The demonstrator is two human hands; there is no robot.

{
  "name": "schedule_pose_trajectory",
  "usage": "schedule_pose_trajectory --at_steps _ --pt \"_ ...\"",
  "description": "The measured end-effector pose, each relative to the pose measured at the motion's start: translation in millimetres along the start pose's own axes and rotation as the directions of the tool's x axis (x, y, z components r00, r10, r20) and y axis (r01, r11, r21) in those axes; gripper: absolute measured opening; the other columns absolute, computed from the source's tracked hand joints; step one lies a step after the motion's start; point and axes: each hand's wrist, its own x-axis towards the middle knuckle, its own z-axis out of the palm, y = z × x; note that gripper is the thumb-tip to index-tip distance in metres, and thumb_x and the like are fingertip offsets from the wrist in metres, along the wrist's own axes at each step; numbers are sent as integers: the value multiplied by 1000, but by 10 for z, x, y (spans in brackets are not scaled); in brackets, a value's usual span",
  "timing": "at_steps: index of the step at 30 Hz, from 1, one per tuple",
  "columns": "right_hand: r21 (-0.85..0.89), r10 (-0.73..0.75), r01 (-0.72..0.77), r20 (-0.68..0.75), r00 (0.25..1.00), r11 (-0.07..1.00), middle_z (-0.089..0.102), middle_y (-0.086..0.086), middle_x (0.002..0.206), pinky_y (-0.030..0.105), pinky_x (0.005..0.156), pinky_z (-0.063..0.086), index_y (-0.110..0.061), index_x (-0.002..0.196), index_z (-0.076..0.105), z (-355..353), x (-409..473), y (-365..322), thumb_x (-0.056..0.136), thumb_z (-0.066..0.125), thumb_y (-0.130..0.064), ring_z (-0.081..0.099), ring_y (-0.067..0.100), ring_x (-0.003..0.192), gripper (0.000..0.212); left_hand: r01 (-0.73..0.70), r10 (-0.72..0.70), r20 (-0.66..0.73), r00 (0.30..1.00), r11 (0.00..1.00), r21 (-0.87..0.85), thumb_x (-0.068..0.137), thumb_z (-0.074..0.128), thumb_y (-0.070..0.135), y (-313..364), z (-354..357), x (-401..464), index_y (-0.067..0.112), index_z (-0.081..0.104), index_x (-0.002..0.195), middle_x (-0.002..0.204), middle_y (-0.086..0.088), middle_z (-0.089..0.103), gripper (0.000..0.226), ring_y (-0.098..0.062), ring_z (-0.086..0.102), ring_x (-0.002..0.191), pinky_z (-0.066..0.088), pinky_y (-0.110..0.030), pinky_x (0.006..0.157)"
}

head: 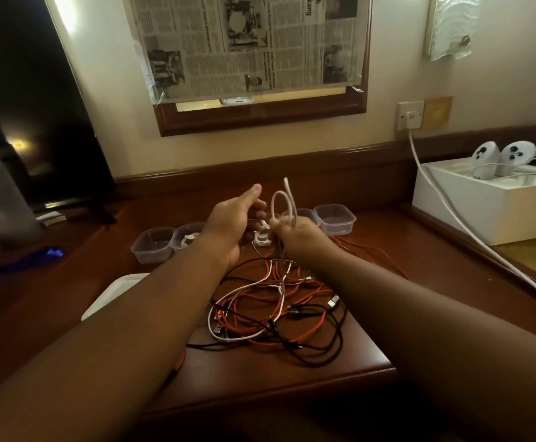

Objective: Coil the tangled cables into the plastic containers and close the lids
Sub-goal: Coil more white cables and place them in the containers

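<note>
The person's right hand [295, 232] is gripping a thin white cable [281, 202] in its curled fingers, holding a small upright loop of it above the tangled pile of red, black and white cables [276, 311] that is lying on the dark brown wooden table [260, 371]. One end of the white cable is sticking up past the loop, and the rest is hanging down from the fist into the pile. The left hand [231, 218] is hovering just left of the loop with its fingers extended and relaxed, holding nothing. Beyond the pile, clear plastic containers are standing in a row without lids: one empty container [151, 245] at the far left, a second one [187, 239] beside it with a coiled white cable inside, and another empty container [335, 218] at the right, behind the right hand. A flat white lid-like piece [113, 295] is lying left of the pile, partly hidden by the left forearm.
</note>
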Motion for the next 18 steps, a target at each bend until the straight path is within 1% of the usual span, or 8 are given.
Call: schedule_pose_trajectory --at_steps 3,6,9,11,13,15,17,18 --pt "239 26 3 -118 993 971 56 3 70 29 65 47 -13 86 55 -59 43 -27 105 37 -39 54 16 67 38 50 -50 6 999 998 -42 100 46 24 -247 16 -45 14 67 96 83 -5 66 23 -14 60 67 38 -27 56" --pt "591 88 30 -170 982 806 55 3 67 35 71 56 -13 90 53 -115 62 -113 103 41 -42 62 23 73 34 165 -164 244 956 986 14 99 37 19 -536 15 -149 16 66 105 94 -7 71 30 -20 61 85 37 -32 67" --pt "831 141 44 -146 979 555 54 3 63 43 74 58 -13 89 51 -142 81 -195 101 45 -44 67 24 68 34 40 -128 337 933 966 257 88 48 18 -741 -15 -157 18 69 103 105 -4 73 25 -18 61 100 42 -34 83" --pt "889 167 45 -135 977 456 49 2 61 36 65 55 -14 82 50 -171 112 -226 101 44 -47 59 19 55 38 -95 -70 319 945 876 474 88 56 11 -816 -29 -129 18 69 100 96 -4 69 19 -13 59 82 46 -25 70" --pt "856 171 67 -178 969 513 43 -1 58 28 54 45 -17 75 49 -220 120 -241 101 44 -47 44 14 45 40 -134 -10 244 970 813 567 94 58 8 -856 -49 -79 14 68 97 89 -5 66 11 -12 54 71 43 -17 58" --pt "696 112 112 -269 957 709 40 -4 56 28 49 38 -17 76 49 -274 121 -216 102 45 -43 37 11 44 37 -130 61 145 988 834 536 97 58 10 -870 -90 9 9 67 97 92 -10 65 9 -15 54 73 44 -21 61" --pt "357 -29 157 -339 940 921 42 -4 58 29 50 36 -17 79 49 -328 119 -160 101 49 -39 38 11 49 31 -158 156 46 987 854 495 96 60 14 -807 -118 88 8 67 98 93 -8 65 9 -15 56 77 45 -21 63" --pt "123 -112 162 -339 934 979 44 -3 61 29 50 37 -17 80 49 -350 126 -116 99 54 -38 39 11 52 29 -181 209 -3 978 852 491 95 63 17 -755 -131 128 9 66 97 90 -4 64 9 -13 57 78 44 -21 63"
